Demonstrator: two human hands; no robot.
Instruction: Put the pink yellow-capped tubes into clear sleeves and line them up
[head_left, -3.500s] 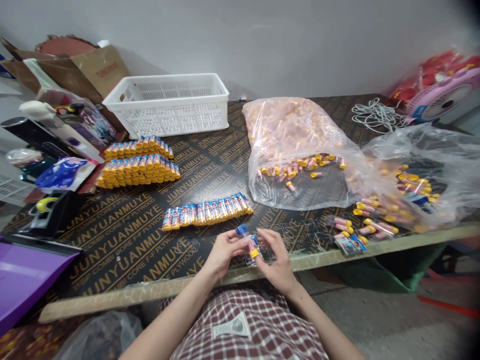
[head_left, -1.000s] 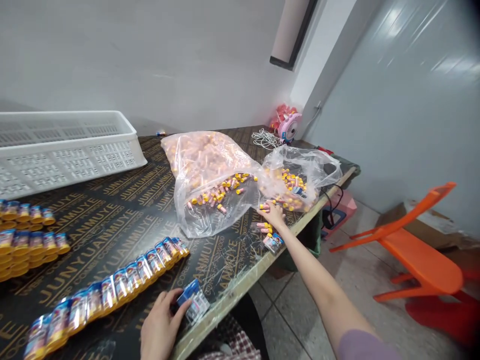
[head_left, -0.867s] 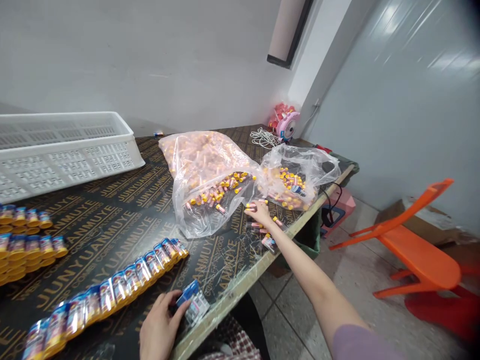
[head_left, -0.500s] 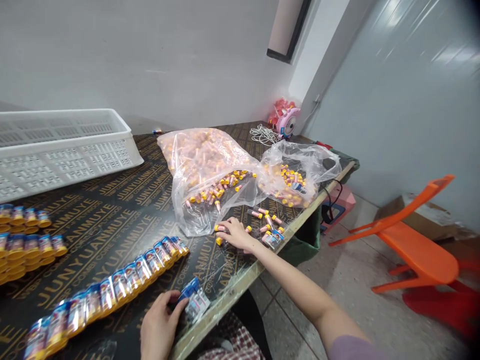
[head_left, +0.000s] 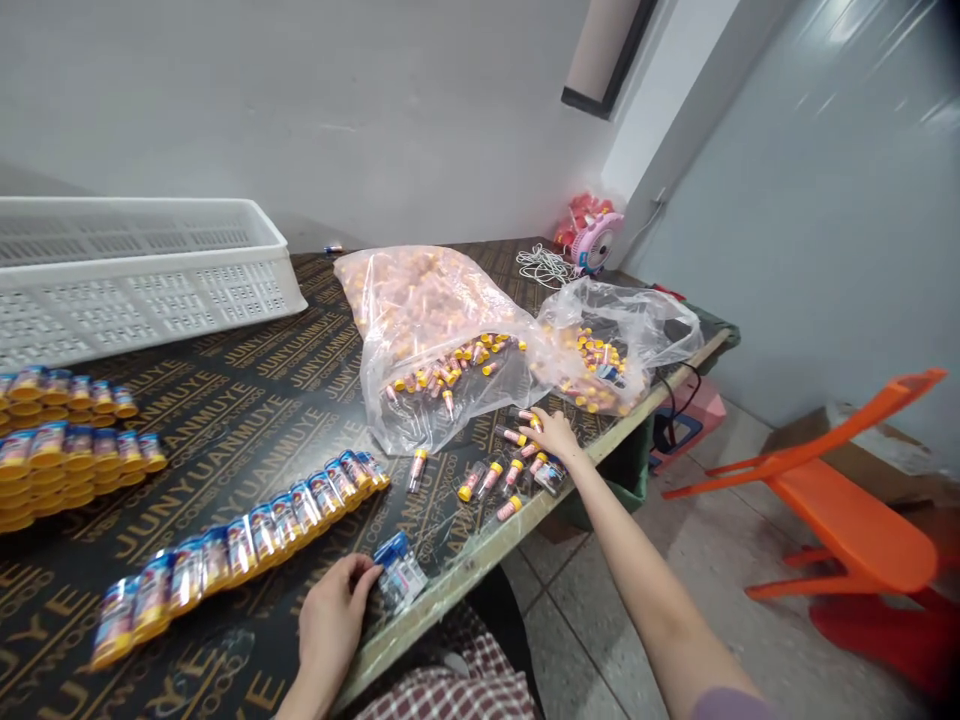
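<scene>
My left hand [head_left: 336, 605] is closed at the table's front edge, thumb and fingertips on a blue-topped clear packet [head_left: 401, 572]. Over the loose yellow-capped tubes [head_left: 490, 478] my right hand [head_left: 553, 436] reaches, fingers spread at the far tubes; whether it grips one is hard to tell. Another blue-and-clear packet [head_left: 550, 476] lies just below that hand. One tube [head_left: 417, 470] rests apart, left of the others. A long row of blue-topped, yellow-based packs [head_left: 241, 546] runs diagonally across the dark table [head_left: 300, 420].
Two clear bags of tubes, a large one [head_left: 435, 290] and a smaller one [head_left: 600, 350], lie behind. A white basket [head_left: 150, 300] and stacked packs [head_left: 79, 450] stand left. A pink fan [head_left: 596, 243] and white cord are at the back; an orange chair [head_left: 847, 510] is right.
My right hand has moved away to the right, from the near tubes to the far ones. Several tubes now lie spread where it was. My left hand stays by the packet; the view has shifted slightly.
</scene>
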